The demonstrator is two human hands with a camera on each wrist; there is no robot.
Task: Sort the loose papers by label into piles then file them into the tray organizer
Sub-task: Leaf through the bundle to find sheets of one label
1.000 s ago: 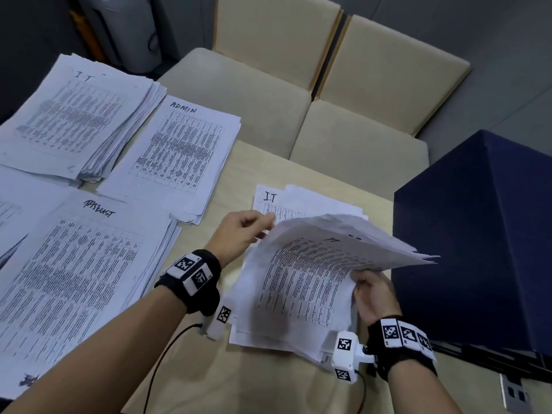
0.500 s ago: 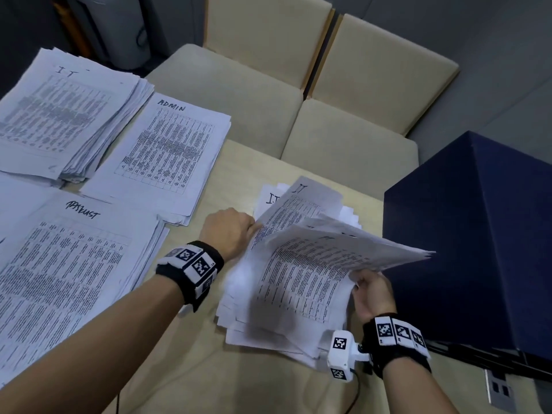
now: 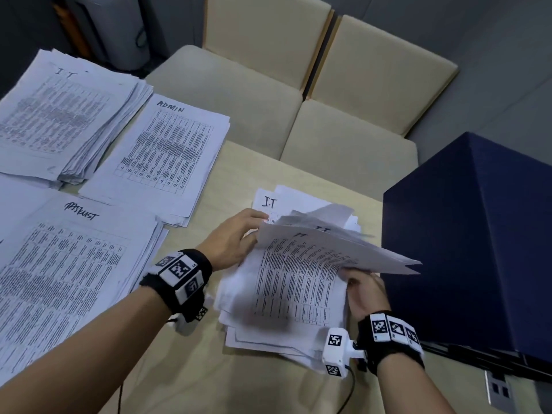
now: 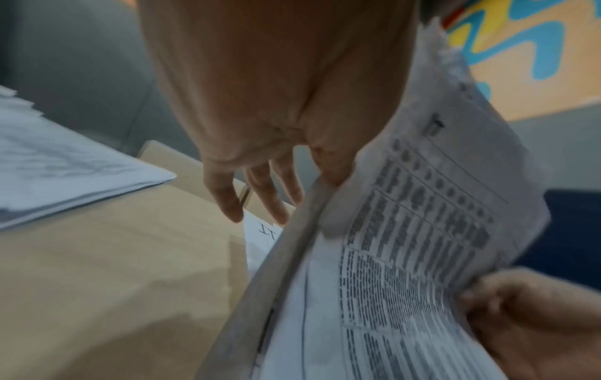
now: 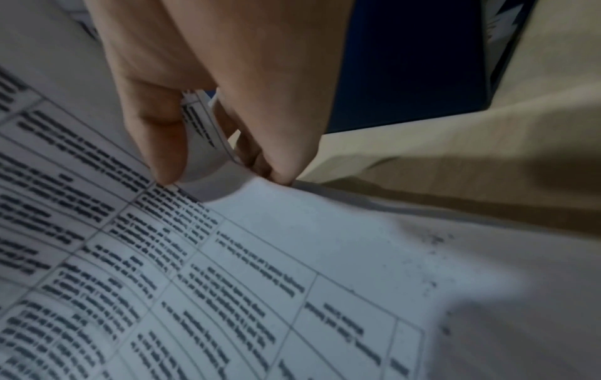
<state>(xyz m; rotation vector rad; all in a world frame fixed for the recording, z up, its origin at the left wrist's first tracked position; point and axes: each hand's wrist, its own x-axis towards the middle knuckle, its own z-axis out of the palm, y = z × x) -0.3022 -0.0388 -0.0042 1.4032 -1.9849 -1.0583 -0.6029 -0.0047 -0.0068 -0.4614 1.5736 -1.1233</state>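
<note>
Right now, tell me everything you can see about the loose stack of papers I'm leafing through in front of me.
The loose stack is white printed sheets, untidy and fanned at the edges, lying on the tan table beside the dark blue box. Each page carries a dense ruled table of small text. The upper sheets are lifted and curled back; the right hand pinches their right edge, the left hand touches their left edge with straight fingers. The exposed sheet beneath and two lifted ones read IT by hand at the top.
</note>
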